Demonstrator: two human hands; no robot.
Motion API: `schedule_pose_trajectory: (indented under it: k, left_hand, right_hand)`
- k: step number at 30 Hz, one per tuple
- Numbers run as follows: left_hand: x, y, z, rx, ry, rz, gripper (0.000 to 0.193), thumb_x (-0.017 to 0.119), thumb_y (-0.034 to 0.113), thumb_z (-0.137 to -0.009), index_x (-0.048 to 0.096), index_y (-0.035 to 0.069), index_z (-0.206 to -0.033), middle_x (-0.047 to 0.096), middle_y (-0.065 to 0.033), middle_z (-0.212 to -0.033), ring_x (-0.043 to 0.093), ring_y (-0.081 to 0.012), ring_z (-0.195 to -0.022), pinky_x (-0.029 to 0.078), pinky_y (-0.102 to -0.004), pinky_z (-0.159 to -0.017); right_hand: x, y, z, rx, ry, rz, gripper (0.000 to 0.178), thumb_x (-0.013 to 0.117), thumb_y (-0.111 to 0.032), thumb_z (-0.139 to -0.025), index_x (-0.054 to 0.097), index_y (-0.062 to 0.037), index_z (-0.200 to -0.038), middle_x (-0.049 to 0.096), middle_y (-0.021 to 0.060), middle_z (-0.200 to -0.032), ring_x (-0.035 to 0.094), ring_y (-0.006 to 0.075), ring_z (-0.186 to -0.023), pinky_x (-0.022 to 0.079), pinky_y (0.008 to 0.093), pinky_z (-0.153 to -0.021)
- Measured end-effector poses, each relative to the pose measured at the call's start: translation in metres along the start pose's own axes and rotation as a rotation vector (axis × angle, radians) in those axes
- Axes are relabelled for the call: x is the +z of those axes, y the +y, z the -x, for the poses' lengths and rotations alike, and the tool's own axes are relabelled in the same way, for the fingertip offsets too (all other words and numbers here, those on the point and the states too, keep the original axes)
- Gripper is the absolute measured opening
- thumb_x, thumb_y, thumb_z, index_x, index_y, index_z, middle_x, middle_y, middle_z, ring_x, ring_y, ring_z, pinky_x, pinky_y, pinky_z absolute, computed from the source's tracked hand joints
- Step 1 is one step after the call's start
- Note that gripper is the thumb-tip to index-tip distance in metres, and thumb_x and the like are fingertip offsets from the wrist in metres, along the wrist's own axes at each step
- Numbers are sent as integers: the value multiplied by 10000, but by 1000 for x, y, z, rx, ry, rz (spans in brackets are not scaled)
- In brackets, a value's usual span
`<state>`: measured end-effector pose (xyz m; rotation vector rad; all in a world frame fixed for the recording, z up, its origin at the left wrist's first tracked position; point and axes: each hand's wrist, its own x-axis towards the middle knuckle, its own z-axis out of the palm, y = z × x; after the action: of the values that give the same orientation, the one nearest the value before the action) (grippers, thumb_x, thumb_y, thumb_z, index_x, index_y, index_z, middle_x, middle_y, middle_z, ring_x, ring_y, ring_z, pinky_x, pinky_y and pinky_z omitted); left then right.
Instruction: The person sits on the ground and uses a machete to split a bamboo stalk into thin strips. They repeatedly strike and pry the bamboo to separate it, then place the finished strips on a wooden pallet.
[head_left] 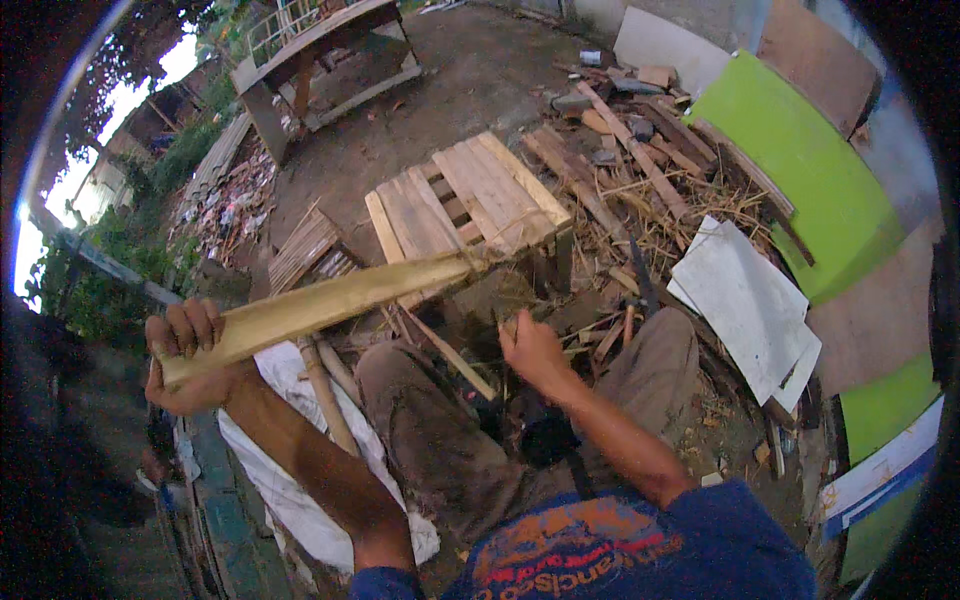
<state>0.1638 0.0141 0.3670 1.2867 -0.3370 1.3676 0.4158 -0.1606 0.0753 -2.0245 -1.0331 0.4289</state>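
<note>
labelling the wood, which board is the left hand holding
The long yellowish board, its near end in the left hand and its far end at the wooden stand. That hand touches neither the stand's slats nor the scrap pile.

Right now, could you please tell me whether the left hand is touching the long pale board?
Touching: the head view shows the left hand, fingers curled over the left end of the long pale board.

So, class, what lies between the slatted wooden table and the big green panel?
In the head view, a heap of wood scraps and straw lies between the slatted table and green panel.
</note>
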Motion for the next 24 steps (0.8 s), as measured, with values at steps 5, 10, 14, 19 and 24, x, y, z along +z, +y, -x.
schedule_pose_trajectory:
  k: [5, 10, 14, 19, 24]
  left_hand:
    - [15, 2, 2, -20, -15, 34, 249, 476, 354, -765, 354, 139, -742, 330, -4, -624, 300, -126, -540, 278, -300, -531]
    - [13, -4, -4, -12, 17, 23, 263, 526, 363, -761, 414, 125, -756, 354, -11, -654, 334, -146, -587, 288, -316, -557]
    - [12, 3, -4, -40, -24, 38, 276, 530, 373, -765, 400, 129, -748, 349, -13, -663, 321, -145, -586, 286, -316, -556]
    - [35, -10, -12, -30, 48, 3, 252, 478, 372, -756, 368, 146, -738, 326, -5, -617, 298, -126, -527, 289, -290, -526]
    - [24, 1, -4, -8, 58, -2, 245, 481, 364, -761, 369, 148, -739, 330, -3, -615, 297, -126, -523, 291, -294, -527]
  right_hand:
    - [-7, -9, 4, -184, 76, -112, 373, 620, -285, -922, 528, 55, -1045, 650, 287, -768, 647, 480, -755, 516, 555, -671]
    - [0, 21, -17, -4, -30, 90, 367, 627, -280, -917, 533, 49, -1050, 651, 281, -759, 643, 483, -751, 522, 545, -675]
    - [-18, -33, 9, -202, 62, -159, 358, 634, -259, -902, 535, 68, -1012, 650, 284, -767, 643, 482, -774, 523, 544, -701]
    - [-4, 27, -26, 40, -44, 112, 360, 644, -226, -877, 521, 64, -1051, 654, 288, -813, 645, 472, -805, 518, 546, -714]
    - [-5, -19, 8, -163, 45, -101, 319, 644, -199, -866, 538, 63, -1015, 660, 261, -809, 651, 452, -795, 522, 533, -697]
